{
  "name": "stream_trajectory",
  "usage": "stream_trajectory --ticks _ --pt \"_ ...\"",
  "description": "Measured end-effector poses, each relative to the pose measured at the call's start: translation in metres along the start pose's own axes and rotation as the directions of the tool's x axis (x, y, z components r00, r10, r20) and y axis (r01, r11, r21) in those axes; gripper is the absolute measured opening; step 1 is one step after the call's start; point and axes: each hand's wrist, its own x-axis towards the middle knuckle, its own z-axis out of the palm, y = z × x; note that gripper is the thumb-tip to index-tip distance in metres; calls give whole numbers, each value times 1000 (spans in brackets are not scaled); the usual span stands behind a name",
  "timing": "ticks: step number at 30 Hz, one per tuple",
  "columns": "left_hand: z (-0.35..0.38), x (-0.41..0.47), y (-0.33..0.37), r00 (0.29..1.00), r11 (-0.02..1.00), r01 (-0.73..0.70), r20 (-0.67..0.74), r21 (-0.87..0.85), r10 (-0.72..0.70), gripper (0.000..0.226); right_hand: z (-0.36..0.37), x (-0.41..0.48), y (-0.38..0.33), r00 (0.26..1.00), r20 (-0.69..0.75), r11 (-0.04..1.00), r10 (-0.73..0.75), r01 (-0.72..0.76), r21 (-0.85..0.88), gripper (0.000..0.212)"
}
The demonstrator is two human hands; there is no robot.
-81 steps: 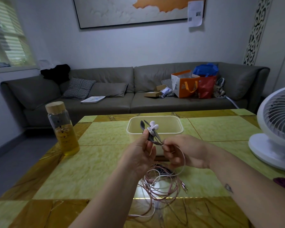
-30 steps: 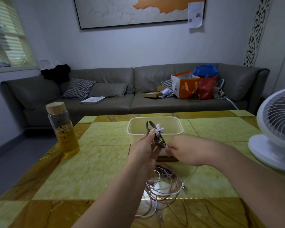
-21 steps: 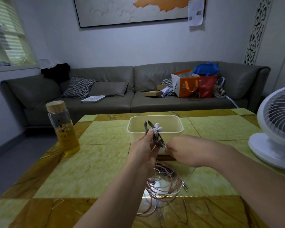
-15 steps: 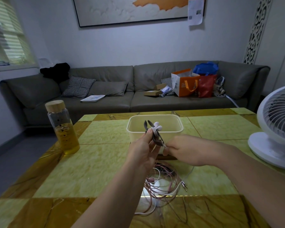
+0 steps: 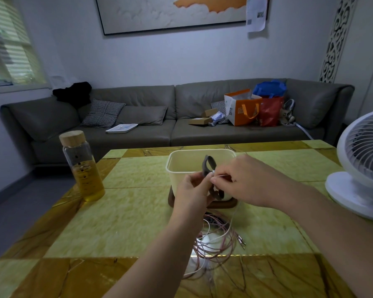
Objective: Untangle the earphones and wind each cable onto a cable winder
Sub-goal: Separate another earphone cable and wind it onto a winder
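Observation:
My left hand (image 5: 193, 191) holds a dark grey cable winder (image 5: 208, 165) upright in front of the cream tub. My right hand (image 5: 243, 181) pinches a thin white earphone cable (image 5: 222, 175) right beside the winder, pulled taut to the right. The cable runs down from my right hand to a tangle of pink and white earphone cables (image 5: 215, 239) lying on the table below my hands. The white earbuds are hidden behind my fingers.
A cream plastic tub (image 5: 181, 168) stands on a dark wooden base (image 5: 224, 205) at the table's middle. A glass bottle of yellow liquid (image 5: 82, 166) stands at the left. A white fan (image 5: 362, 166) sits at the right edge. A grey sofa lies beyond the table.
My right hand has risen from below the winder to beside its top, drawing the white cable with it. The earbuds that showed at the winder's top are now covered.

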Motion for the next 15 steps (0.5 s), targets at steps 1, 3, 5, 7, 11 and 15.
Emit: stream_trajectory --ticks 1,3,5,7,11,15 --pt "1 -2 1 1000 999 -23 4 34 22 16 -2 1 1 1000 7 1000 -5 4 31 37" --pt "-1 -4 4 999 998 -45 21 54 44 14 -6 5 5 1000 10 993 19 -20 117 32" --pt "-4 -5 6 998 996 -59 42 70 56 15 -8 7 11 998 -9 980 63 -61 190 28" --pt "-6 -5 5 996 990 -83 53 113 77 15 -9 8 15 993 -47 973 108 -96 210 24" --pt "-9 -8 1 988 966 -136 96 220 117 14 -13 11 20 988 -44 950 150 -131 284 14" --pt "-16 -6 -2 983 955 -162 130 247 133 9 -24 13 28 987 54 912 149 -158 378 9"
